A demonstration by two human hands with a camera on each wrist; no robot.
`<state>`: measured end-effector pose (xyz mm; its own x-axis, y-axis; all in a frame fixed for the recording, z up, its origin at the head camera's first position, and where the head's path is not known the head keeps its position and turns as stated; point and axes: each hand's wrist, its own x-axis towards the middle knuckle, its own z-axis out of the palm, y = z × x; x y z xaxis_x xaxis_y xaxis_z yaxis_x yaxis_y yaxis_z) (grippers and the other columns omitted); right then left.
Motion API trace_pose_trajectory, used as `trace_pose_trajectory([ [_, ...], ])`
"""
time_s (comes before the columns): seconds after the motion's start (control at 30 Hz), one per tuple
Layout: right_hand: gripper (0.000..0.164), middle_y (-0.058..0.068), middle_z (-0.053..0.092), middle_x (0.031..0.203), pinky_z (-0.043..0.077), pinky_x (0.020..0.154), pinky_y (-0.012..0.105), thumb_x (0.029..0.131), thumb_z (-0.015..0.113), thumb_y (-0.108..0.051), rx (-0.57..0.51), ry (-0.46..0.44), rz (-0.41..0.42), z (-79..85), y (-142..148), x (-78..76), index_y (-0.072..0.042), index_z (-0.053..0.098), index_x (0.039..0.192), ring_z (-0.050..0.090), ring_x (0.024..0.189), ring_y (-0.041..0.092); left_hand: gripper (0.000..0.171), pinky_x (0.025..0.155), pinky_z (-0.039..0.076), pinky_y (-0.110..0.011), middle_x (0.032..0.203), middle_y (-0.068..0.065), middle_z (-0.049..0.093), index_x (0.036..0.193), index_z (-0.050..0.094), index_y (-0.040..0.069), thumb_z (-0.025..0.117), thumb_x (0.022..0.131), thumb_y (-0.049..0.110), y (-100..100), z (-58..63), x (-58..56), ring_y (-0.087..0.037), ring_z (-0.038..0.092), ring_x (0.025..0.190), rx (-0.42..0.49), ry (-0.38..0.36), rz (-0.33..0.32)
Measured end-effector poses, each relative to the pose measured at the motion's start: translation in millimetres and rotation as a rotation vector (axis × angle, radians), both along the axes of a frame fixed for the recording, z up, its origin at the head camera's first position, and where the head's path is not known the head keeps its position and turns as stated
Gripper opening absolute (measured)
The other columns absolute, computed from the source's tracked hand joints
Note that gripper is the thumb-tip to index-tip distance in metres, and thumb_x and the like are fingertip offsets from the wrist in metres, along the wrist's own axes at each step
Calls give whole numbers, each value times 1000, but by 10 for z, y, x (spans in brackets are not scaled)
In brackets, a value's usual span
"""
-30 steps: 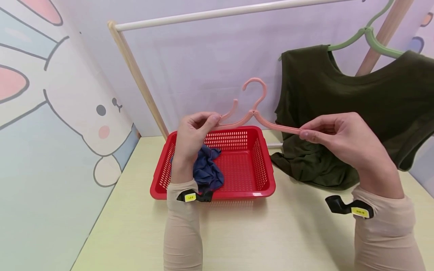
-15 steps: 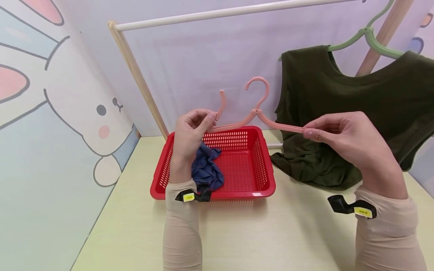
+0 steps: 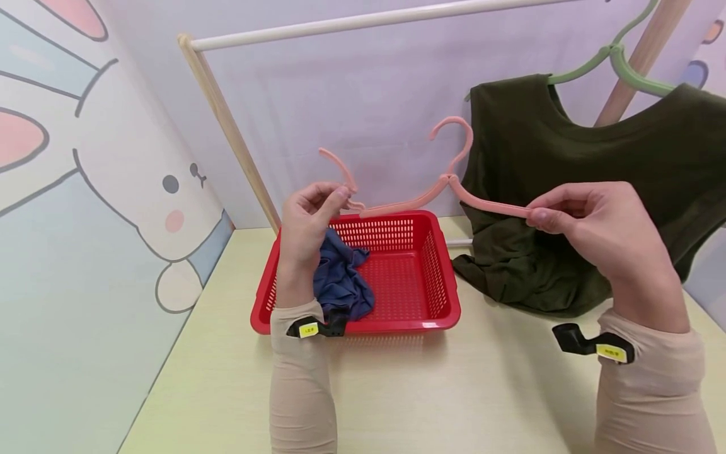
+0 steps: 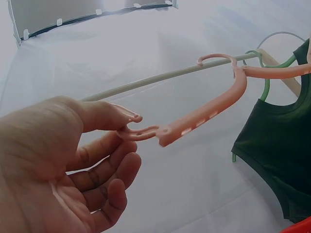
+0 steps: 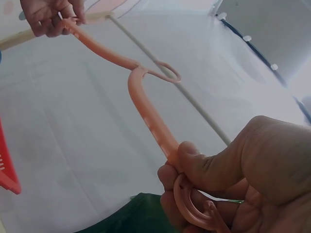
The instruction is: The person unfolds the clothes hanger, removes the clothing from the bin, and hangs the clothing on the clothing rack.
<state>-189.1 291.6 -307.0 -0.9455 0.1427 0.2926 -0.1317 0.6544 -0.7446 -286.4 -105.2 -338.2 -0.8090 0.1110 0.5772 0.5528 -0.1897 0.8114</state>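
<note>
A pink folding clothes hanger [image 3: 405, 205] is held up over the back rim of the red basket, its hook upward. My left hand [image 3: 309, 217] pinches the narrow curved end piece [image 3: 340, 166] between thumb and forefinger. In the left wrist view, that piece angles off the thicker hanger arm [image 4: 209, 111] at a joint, and the other fingers curl loosely below. At the opposite end, my right hand [image 3: 601, 221] pinches the tip of the other arm. The right wrist view has a looped pink end piece [image 5: 187, 206] folded back beside the right fingers.
The red basket [image 3: 397, 326] on the table [image 3: 408, 391] contains a crumpled blue cloth [image 3: 343, 277]. At right, a dark green sleeveless top [image 3: 567, 151] hangs on a green hanger [image 3: 643, 79], its lower part on the tabletop. A white rail [image 3: 368, 20] spans wooden posts [image 3: 227, 120].
The hanger's body has shifted right and slightly up with my right hand. My left hand has moved a little left, and the end piece it pinches has swung outward to the left.
</note>
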Motion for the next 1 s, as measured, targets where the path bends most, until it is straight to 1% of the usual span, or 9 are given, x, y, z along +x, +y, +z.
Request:
trace_pose_trajectory([
  [0.07,17,-20,79,85,48,76,19,103,83,-23,-19,6,-23,4,12,8,-13,87,116,72,85,2,14,76,52,-27,93,0,81,109,83,2,71,106,8,-16,3,-3,-16,67,85,6,1,6],
  [0.1,15,-20,79,84,48,76,19,104,82,-22,-29,14,-33,6,19,12,-13,87,115,72,84,2,14,77,53,-27,91,0,80,109,84,2,71,106,7,-22,3,-5,-16,67,85,9,1,5],
  [0.2,12,-20,80,83,46,75,19,104,81,-17,-51,38,-59,12,40,20,-11,87,113,72,84,1,15,80,56,-29,88,-1,78,106,85,7,70,105,5,-34,10,0,-16,70,86,13,0,-7],
  [0.3,11,-18,80,82,45,71,18,105,78,-12,-85,58,-73,18,62,26,-10,87,111,72,81,0,20,81,55,-30,93,-1,78,105,86,15,70,104,3,-38,5,2,-16,71,88,8,-2,-44],
  [0.47,11,-13,80,80,48,65,15,105,76,-7,-155,95,-61,29,94,25,-6,87,107,72,77,1,26,85,59,-28,101,1,81,113,88,17,69,102,1,-49,-16,3,-17,73,89,-7,-29,-121],
  [0.57,11,-12,80,79,49,66,14,105,75,-6,-177,105,-49,32,94,18,-6,87,105,72,77,2,27,86,61,-28,98,0,82,115,88,15,70,100,1,-65,-28,0,-15,75,87,-13,-43,-143],
  [0.67,11,-13,80,79,50,67,13,105,75,-5,-176,111,-49,30,90,14,-6,87,105,72,77,1,24,87,61,-29,97,0,82,117,87,9,72,99,1,-88,-40,-10,-14,75,86,-35,-51,-146],
  [0.83,11,-13,81,82,49,66,14,105,76,-7,-168,108,-64,18,93,23,-5,86,108,73,78,2,19,87,62,-30,102,-3,82,113,87,4,77,97,2,-124,-45,-18,-18,73,92,-129,-108,-127],
  [1.0,14,-11,83,86,49,65,17,106,75,-10,-166,89,-86,5,90,30,-5,86,113,74,81,3,18,80,59,-28,98,-2,80,112,84,-2,81,98,8,-145,-38,-25,-19,69,93,-306,-148,-83],
])
